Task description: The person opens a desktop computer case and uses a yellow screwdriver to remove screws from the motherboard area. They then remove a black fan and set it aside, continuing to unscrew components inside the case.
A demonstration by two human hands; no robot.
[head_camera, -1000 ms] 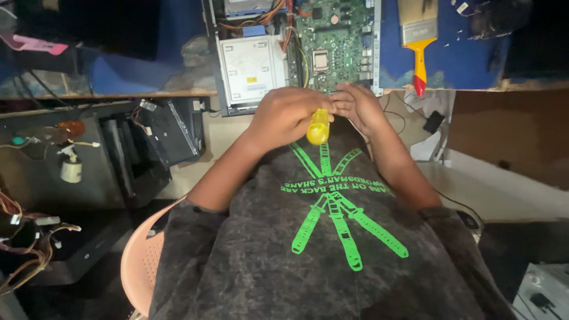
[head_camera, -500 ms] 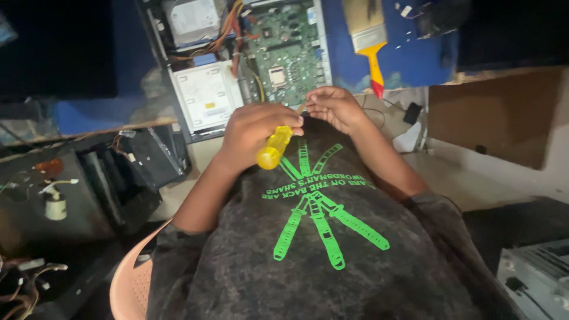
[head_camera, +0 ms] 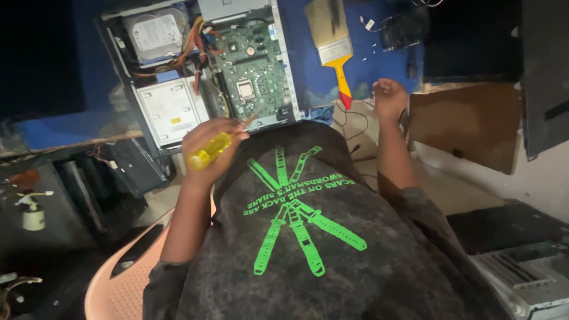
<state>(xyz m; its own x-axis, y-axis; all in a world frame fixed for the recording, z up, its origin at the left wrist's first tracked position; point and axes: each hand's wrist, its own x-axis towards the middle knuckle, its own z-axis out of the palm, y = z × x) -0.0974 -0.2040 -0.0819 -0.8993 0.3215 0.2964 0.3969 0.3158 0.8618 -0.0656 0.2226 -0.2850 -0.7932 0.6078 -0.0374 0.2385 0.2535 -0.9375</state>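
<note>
My left hand (head_camera: 212,145) grips a yellow-handled screwdriver (head_camera: 204,154) just in front of my chest, its tip pointing toward the open computer case (head_camera: 284,71). The case lies on a blue surface with a green motherboard (head_camera: 252,65), a silver hard drive (head_camera: 155,32) and a white drive box (head_camera: 170,109) showing inside. My right hand (head_camera: 388,98) is curled into a fist at the table's edge, right of the case. It sits just beside the red tip of a paintbrush (head_camera: 332,38) with a yellow handle. I see nothing in that fist.
A brown board (head_camera: 456,127) leans at the right below the blue surface. Another metal computer case (head_camera: 527,281) sits at the lower right. An orange plastic chair (head_camera: 115,290) is under me. Black parts (head_camera: 409,26) and loose cables lie behind the brush; clutter fills the dark left side.
My right hand has let go of the screwdriver and moved right to the table's edge near the brush. My left hand keeps the screwdriver and has drifted slightly left.
</note>
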